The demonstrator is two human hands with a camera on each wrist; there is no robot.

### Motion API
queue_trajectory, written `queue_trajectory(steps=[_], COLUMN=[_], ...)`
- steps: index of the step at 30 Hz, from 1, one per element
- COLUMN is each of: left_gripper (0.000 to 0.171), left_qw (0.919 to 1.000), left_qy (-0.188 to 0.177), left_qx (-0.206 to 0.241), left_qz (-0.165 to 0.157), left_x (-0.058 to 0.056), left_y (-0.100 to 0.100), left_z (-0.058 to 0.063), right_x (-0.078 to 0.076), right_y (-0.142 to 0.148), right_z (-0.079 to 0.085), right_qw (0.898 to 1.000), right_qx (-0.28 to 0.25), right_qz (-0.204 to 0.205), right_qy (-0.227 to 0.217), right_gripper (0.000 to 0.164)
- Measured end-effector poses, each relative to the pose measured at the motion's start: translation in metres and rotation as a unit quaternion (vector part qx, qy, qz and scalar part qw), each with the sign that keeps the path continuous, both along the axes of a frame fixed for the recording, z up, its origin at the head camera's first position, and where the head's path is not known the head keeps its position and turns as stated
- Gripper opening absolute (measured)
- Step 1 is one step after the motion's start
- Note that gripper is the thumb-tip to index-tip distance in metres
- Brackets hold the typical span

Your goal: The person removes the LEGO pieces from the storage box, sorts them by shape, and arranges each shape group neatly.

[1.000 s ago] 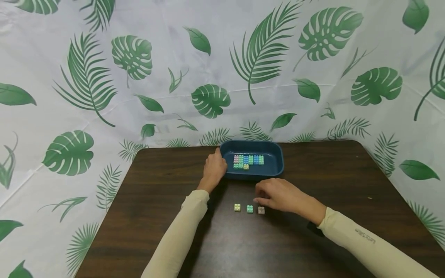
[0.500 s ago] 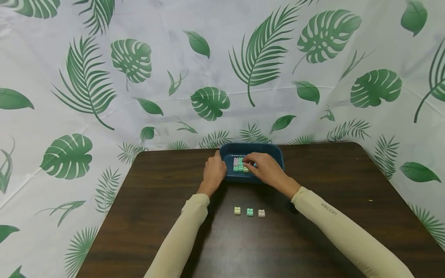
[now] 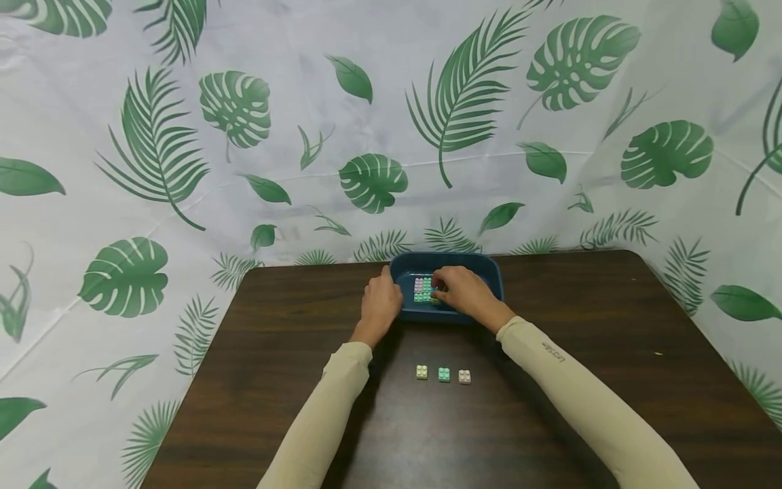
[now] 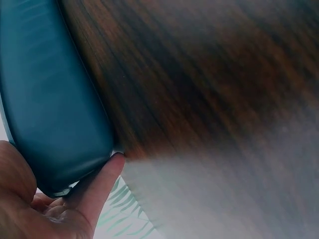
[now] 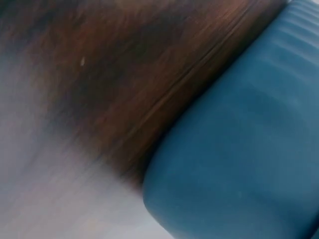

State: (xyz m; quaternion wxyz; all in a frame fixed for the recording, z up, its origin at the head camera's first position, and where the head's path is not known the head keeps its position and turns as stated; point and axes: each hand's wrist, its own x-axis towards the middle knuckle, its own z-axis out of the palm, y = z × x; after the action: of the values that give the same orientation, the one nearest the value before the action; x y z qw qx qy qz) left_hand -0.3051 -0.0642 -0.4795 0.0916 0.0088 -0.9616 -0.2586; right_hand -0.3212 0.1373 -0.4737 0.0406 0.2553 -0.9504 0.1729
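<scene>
A dark blue tray (image 3: pixel 449 259) lies at the table's back edge with small studded bricks (image 3: pixel 421 288) in pink and green showing at its left. My left hand (image 3: pixel 381 299) grips the tray's left end, thumb and finger around the wall in the left wrist view. My right hand (image 3: pixel 464 291) reaches over the front wall into the tray, fingers bent down onto the bricks, hiding the right part of the rows. I cannot tell whether it pinches a brick. On the table in front lie a yellow brick (image 3: pixel 422 372), a green brick (image 3: pixel 444 375) and a greyish-beige brick (image 3: pixel 464 376).
The dark wood table (image 3: pixel 305 380) has its back edge against a white leaf-print cloth (image 3: pixel 379 109). A tiny yellowish speck (image 3: pixel 658 353) lies on the table at the right. The right wrist view shows only the outer tray wall (image 5: pixel 239 149) and table surface.
My right hand has moved from beside the three table bricks up and left into the tray, over its bricks. My left hand stays on the tray's left end.
</scene>
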Motion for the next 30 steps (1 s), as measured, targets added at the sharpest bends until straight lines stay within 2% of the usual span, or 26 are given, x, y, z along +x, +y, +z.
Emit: queue_trajectory(steps=[9, 17, 23, 30], left_gripper=[0.051, 0.051, 0.051, 0.052], left_qw=[1.0000, 1.0000, 0.9999, 0.9996], left_qy=[0.009, -0.001, -0.008, -0.021], left_qx=[-0.002, -0.004, -0.008, -0.018], left_qz=[0.003, 0.002, 0.005, -0.007], left_x=[-0.0006, 0.0029, 0.0021, -0.0004], left_y=[0.0009, 0.0009, -0.0002, 0.0002], left_z=[0.0021, 0.0030, 0.0014, 0.0038], right_x=[-0.0049, -0.0049, -0.0041, 0.0029], right_y=[0.0011, -0.0013, -0.0027, 0.0017], right_z=[-0.0001, -0.0027, -0.0024, 0.0051], right_qw=[0.999, 0.998, 0.998, 1.000], right_qx=[0.013, 0.025, 0.023, 0.006], right_qz=[0.020, 0.022, 0.023, -0.008], right_qy=[-0.042, -0.058, -0.047, -0.013], right_gripper=[0.007, 0.007, 0.007, 0.014])
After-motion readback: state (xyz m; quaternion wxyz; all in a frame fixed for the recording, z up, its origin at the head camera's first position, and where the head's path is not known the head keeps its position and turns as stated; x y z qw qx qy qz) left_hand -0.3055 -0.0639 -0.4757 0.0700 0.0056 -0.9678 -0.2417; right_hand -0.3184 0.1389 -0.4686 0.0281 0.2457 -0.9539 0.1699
